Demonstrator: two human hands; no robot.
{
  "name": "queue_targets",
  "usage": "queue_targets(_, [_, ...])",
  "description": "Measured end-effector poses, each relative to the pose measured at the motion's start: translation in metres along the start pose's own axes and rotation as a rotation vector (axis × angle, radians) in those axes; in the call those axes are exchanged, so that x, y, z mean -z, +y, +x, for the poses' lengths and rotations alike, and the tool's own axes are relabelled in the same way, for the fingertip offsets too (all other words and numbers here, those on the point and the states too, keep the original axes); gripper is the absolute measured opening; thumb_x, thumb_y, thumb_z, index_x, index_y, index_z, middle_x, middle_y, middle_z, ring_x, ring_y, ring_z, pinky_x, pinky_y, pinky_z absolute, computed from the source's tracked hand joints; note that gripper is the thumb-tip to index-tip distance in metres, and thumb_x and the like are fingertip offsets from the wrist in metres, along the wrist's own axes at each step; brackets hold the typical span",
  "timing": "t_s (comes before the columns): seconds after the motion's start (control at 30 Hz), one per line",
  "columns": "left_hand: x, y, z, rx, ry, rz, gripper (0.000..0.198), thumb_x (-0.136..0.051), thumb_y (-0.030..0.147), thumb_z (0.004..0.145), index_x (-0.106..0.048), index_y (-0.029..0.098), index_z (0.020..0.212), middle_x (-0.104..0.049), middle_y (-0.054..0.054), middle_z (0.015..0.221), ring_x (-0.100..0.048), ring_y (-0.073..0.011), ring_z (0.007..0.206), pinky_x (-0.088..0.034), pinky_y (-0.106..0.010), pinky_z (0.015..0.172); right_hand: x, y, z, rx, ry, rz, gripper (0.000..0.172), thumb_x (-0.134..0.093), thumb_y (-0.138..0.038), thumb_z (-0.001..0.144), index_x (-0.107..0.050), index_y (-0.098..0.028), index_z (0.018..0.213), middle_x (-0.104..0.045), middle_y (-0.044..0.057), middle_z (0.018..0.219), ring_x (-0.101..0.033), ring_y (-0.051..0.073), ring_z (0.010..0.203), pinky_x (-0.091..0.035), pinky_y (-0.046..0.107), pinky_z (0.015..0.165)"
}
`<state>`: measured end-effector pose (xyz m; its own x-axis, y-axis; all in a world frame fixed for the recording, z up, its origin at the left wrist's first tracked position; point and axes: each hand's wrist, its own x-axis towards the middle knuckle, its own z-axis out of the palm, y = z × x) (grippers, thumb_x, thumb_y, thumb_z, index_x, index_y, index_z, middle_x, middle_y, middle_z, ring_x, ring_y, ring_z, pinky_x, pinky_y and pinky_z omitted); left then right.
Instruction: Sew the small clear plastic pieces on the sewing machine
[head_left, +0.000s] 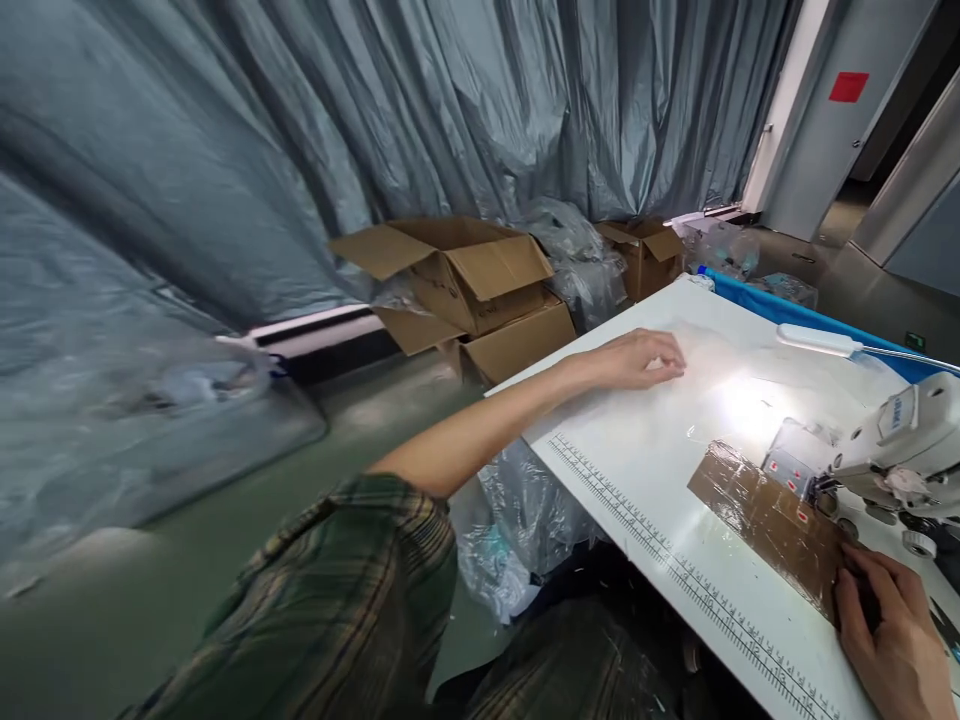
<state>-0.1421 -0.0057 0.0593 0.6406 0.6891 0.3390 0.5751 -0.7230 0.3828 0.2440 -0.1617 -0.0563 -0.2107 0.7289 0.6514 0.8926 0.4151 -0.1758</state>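
Observation:
My left hand hovers low over the far left part of the white sewing table, fingers curled in and thumb close to them. Beside its fingertips lies a faint, sheer whitish material; whether the fingers grip it is hard to see. At the lower right, my right hand is curled at the near end of a brown board covered in clear tape. Its fingertips touch that end, and what lies under them is hidden. The board reaches up to the sewing machine.
A printed ruler runs along the table's near edge. Scissors lie right of my right hand. A white-handled rod crosses the far side. Open cardboard boxes and plastic bags stand on the floor before a grey curtain.

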Motion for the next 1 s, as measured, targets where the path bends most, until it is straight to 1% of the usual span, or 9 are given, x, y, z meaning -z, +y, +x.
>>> queue_targets(0.13, [-0.011,0.016,-0.05,0.087,-0.168,-0.036,0.022,-0.059,0.034,0.094,-0.071,0.016,0.091,-0.069,-0.004,0.09,-0.064,-0.0132,0.078,-0.045,-0.023,0.075,0.004,-0.003,0.004,0.045,0.006,-0.038,0.044,-0.038,-0.048,0.099,-0.066,-0.014,0.101,-0.064,0.014,0.096,-0.063,0.026,0.086,-0.053,0.041,0.076])
queue_targets(0.27, [-0.038,0.021,-0.071,0.169,-0.185,-0.025,0.018,-0.063,0.033,0.092,-0.07,0.016,0.091,-0.066,-0.004,0.092,-0.061,-0.0141,0.081,-0.044,-0.023,0.073,0.005,-0.005,0.006,0.048,-0.005,-0.061,0.044,-0.038,-0.047,0.099,-0.067,-0.014,0.101,-0.065,0.013,0.095,-0.064,0.025,0.085,-0.053,0.04,0.073])
queue_targets(0.37, [-0.043,0.019,-0.069,0.194,-0.131,-0.099,0.02,-0.055,0.027,0.096,-0.07,0.016,0.09,-0.066,-0.005,0.093,-0.062,-0.0142,0.083,-0.044,-0.023,0.075,0.005,-0.004,0.005,0.028,-0.001,-0.063,0.045,-0.037,-0.048,0.099,-0.067,-0.015,0.1,-0.066,0.013,0.096,-0.064,0.026,0.087,-0.054,0.041,0.074])
queue_targets(0.5, [-0.034,0.019,-0.053,0.245,-0.005,-0.2,0.018,-0.056,0.026,0.094,-0.07,0.016,0.088,-0.067,-0.004,0.093,-0.062,-0.0129,0.081,-0.045,-0.023,0.075,0.005,-0.002,0.003,-0.01,-0.002,-0.044,0.045,-0.038,-0.049,0.098,-0.068,-0.016,0.1,-0.066,0.013,0.096,-0.065,0.026,0.089,-0.055,0.041,0.078])
queue_targets(0.63, [-0.043,0.038,-0.03,0.31,0.126,-0.237,0.016,-0.055,0.024,0.095,-0.066,0.015,0.087,-0.068,-0.002,0.09,-0.061,-0.0123,0.079,-0.046,-0.023,0.072,0.003,-0.003,0.003,0.001,0.004,-0.037,0.044,-0.039,-0.049,0.098,-0.068,-0.015,0.1,-0.066,0.013,0.095,-0.065,0.025,0.087,-0.055,0.041,0.079])
queue_targets(0.73, [-0.074,0.068,-0.015,0.171,0.005,-0.264,0.02,-0.05,0.026,0.1,-0.065,0.014,0.094,-0.07,-0.004,0.09,-0.063,-0.0136,0.08,-0.048,-0.024,0.071,0.002,-0.005,0.004,0.006,0.009,-0.032,0.042,-0.041,-0.048,0.098,-0.067,-0.015,0.101,-0.065,0.013,0.096,-0.064,0.025,0.088,-0.054,0.04,0.079])
queue_targets(0.83, [-0.113,0.101,-0.009,-0.165,-0.171,-0.212,0.023,-0.048,0.026,0.102,-0.065,0.013,0.093,-0.071,-0.009,0.102,-0.065,-0.0166,0.088,-0.051,-0.028,0.074,0.003,-0.006,0.004,-0.021,0.006,0.002,0.037,-0.043,-0.043,0.097,-0.067,-0.015,0.103,-0.064,0.013,0.097,-0.063,0.024,0.09,-0.054,0.04,0.081])
queue_targets(0.93, [-0.137,0.121,-0.012,-0.443,-0.2,-0.126,0.022,-0.058,0.032,0.097,-0.066,0.013,0.09,-0.068,-0.013,0.118,-0.064,-0.0215,0.098,-0.051,-0.035,0.086,0.004,-0.008,0.003,-0.092,-0.016,0.045,0.031,-0.046,-0.038,0.096,-0.067,-0.017,0.106,-0.064,0.013,0.099,-0.062,0.024,0.094,-0.054,0.041,0.083])
queue_targets(1.0, [-0.139,0.12,-0.012,-0.505,-0.185,-0.125,0.023,-0.059,0.035,0.097,-0.066,0.014,0.094,-0.066,-0.013,0.124,-0.063,-0.0226,0.103,-0.05,-0.038,0.09,0.005,-0.011,0.003,-0.15,-0.046,0.062,0.029,-0.047,-0.036,0.094,-0.066,-0.018,0.107,-0.064,0.012,0.101,-0.061,0.024,0.095,-0.054,0.042,0.084])
